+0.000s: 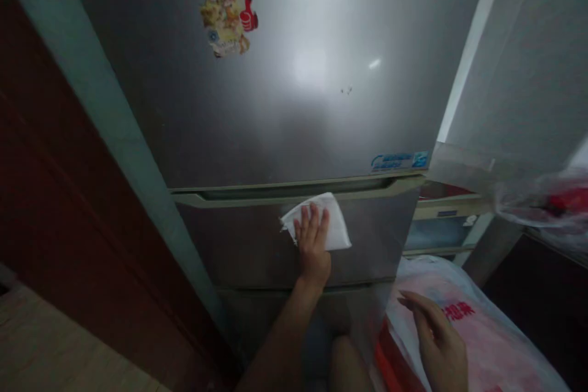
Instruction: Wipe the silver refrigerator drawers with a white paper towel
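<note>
While the left hand (315, 248) lies flat against a white cloth (339, 228) near the middle of the frame, its fingers are extended and a little apart, pressing down rather than closing round anything. The cloth is folded, with loose threads at its left corner, and sits between the palm and the grey drawer front (239, 239), just below the recessed handle strip (294, 191). Part of it shows to the right of the fingers, and its top corner reaches up to the edge of that strip.

At the lower right of the frame, the right hand (438, 343) is half open, its fingers loosely bent and pointing toward the upper left, with nothing visible in its grip. It appears in front of a whitish plastic bag (496, 343) with red lettering; whether the two touch, I cannot tell.

Above the drawer, the large refrigerator door (294, 128) fills the upper middle of the frame. A torn, colourful sticker (225, 15) is on its upper left part, and a blue label (399, 161) is at its lower right corner.
</note>
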`<state>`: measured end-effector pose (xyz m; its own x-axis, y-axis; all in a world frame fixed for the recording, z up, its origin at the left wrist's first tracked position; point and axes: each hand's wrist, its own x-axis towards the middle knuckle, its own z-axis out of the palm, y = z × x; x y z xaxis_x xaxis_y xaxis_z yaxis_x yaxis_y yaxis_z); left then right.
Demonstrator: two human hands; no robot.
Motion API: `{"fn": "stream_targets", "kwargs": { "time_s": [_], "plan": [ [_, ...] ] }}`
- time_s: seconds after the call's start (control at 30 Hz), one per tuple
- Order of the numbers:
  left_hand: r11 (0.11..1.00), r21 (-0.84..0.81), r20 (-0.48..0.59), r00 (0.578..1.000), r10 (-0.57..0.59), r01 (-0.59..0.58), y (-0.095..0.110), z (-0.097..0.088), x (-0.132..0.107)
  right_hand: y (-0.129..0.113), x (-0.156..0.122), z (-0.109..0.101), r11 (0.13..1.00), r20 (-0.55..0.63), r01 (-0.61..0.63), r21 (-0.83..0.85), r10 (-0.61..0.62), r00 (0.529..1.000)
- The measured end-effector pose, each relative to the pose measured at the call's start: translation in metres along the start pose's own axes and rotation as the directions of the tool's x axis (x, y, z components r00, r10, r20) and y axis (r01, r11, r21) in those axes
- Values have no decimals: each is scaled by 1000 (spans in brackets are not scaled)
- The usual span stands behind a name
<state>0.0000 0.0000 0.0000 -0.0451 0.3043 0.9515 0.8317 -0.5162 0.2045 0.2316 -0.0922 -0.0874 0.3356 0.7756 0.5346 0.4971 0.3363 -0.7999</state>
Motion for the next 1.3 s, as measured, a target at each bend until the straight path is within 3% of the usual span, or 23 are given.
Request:
{"fn": "stream_targets", "kwargs": {
  "time_s": [0.1, 0.2, 0.27, 0.37, 0.5, 0.63, 0.7, 0.83, 0.87, 0.93, 1.0, 1.03, 1.07, 1.13, 1.23, 1.3],
  "plan": [
    [991, -35, 217, 967, 135, -130, 32, 25, 7, 4, -5, -9, 1000, -29, -13, 1, 13, 1000],
    [952, -105, 420, 855, 303, -286, 65, 53, 21, 7, -9, -20, 1000, -42, -30, -5, 30, 999],
    [918, -150, 487, 781, 392, -367, 85, 71, 32, 8, -10, -29, 999, -57, -42, -14, 41, 998],
    [880, -178, 528, 712, 463, -440, 103, 88, 44, 8, -11, -40, 998, -89, -53, -16, 51, 995],
    [791, -159, 572, 598, 561, -591, 90, 76, 47, 13, -16, -45, 999, -90, -46, -24, 44, 995],
    [689, -140, 583, 503, 638, -711, 38, 26, 37, 24, -24, -34, 998, -34, -43, -38, 41, 999],
    [692, -112, 572, 523, 632, -714, 2, -10, 30, 29, -28, -27, 998, -7, -45, -39, 45, 999],
    [766, -36, 557, 623, 549, -642, -85, -92, 8, 38, -33, -15, 998, 37, -35, -42, 37, 999],
    [800, -9, 545, 668, 507, -600, -107, -112, 0, 40, -34, -13, 999, 46, -29, -41, 31, 998],
    [897, 95, 437, 828, 351, -431, -147, -147, -18, 42, -33, -9, 999, 62, -21, -42, 24, 998],
    [971, 186, 265, 960, 94, -147, -173, -169, -34, 43, -33, -6, 999, 78, -20, -45, 23, 997],
    [979, 204, 156, 987, -37, 4, -179, -174, -41, 42, -33, -5, 999, 88, -17, -43, 20, 996],
    [970, 200, 64, 986, -155, 139, -181, -175, -46, 41, -33, -3, 999, 94, -12, -38, 15, 996],
    [938, 157, -78, 951, -299, 308, -173, -164, -49, 37, -34, -1, 1000, 96, 2, -30, 1, 995],
    [935, 95, -185, 928, -322, 343, -140, -124, -46, 29, -36, 1, 999, 88, 24, -22, -22, 996],
    [947, 79, -182, 938, -294, 312, -110, -91, -43, 24, -36, 0, 999, 73, 33, -21, -31, 997]
  ]
}}
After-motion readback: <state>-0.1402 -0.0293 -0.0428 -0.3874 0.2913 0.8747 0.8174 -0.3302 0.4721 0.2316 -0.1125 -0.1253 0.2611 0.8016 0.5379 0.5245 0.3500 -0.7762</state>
